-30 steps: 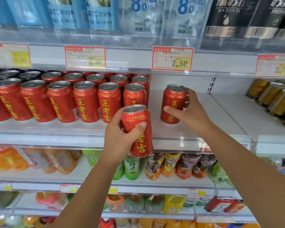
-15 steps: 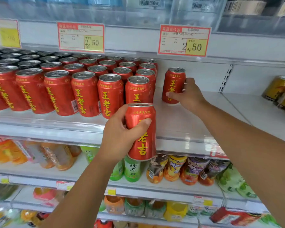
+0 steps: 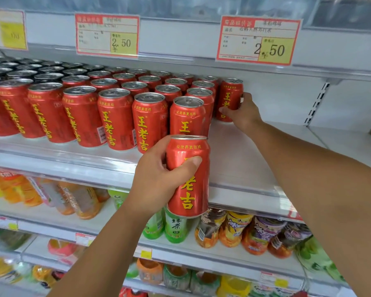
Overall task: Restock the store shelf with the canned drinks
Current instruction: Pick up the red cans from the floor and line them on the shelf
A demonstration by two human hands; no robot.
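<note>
Two cans are in hand. The far can [image 3: 230,97] stands upright at the back of the shelf [image 3: 238,159], just beside the last of the red rows [image 3: 116,118], with the right hand [image 3: 243,113] curled round its lower half. The near can [image 3: 189,196] is gripped by the left hand [image 3: 159,179], fingers and thumb wrapped round it, in front of the shelf edge, not yet placed. The job looks well along: the shelf's left is packed, its right part bare. Bottles [image 3: 234,230] fill the shelf below.
</note>
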